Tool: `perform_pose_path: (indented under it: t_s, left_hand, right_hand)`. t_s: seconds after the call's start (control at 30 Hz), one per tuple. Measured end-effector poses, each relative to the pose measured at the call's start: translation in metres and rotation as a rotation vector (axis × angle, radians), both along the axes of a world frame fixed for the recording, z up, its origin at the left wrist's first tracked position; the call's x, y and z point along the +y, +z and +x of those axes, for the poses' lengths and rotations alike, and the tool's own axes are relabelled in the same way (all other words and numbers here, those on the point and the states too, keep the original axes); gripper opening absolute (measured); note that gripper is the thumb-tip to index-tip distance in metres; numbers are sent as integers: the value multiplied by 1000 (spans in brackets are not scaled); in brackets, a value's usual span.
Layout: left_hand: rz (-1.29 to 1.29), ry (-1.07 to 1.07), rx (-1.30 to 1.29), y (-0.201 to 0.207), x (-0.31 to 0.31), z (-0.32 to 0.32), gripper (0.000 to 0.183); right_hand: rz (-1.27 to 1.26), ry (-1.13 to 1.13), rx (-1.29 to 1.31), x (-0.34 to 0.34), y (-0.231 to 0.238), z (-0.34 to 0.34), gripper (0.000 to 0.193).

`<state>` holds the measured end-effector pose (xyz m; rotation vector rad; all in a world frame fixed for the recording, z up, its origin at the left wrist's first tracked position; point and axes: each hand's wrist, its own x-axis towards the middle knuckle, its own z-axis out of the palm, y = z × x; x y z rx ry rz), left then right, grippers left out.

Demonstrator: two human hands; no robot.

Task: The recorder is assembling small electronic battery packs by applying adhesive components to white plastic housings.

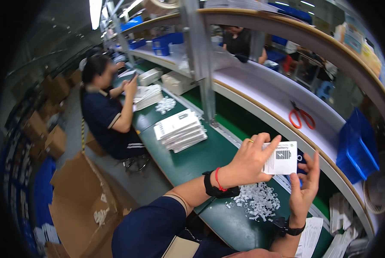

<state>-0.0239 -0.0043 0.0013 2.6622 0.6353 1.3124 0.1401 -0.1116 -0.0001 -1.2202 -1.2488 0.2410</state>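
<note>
My left hand point(248, 161) grips a flat white box point(279, 160) with a black battery picture, holding it up over the green bench. Beside the box's right edge is my right hand point(304, 185), its fingers apart and curved, with thumb and fingertips close to the box. A small white loop point(299, 158) shows between the box and those fingertips; what it is attached to is hidden. Below both hands lies a loose heap of small white plastic pieces point(259, 200), some ring-shaped. A stack of similar flat white boxes point(181, 131) stands farther left on the bench.
Red-handled scissors point(301, 118) and a blue bin point(358, 146) are on the shelf at right. An open cardboard carton point(80, 206) stands at lower left. A co-worker point(104, 107) sits farther along the bench. Printed sheets point(310, 236) lie by my right wrist.
</note>
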Motion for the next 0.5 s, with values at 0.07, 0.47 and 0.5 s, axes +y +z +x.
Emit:
perform_pose_path:
  t_s: [0.07,0.47,0.5]
  left_hand:
    - [-4,123,-11,-3,9,-34,93]
    - [-300,686,304,-24,110,-242,65]
    - [-354,632,256,-25,111,-242,63]
  right_hand:
    - [5,-68,-41,-4,6,1,73]
    - [4,-97,-290,-25,25,-1,37]
    - [5,-97,-314,-28,26,-2,35]
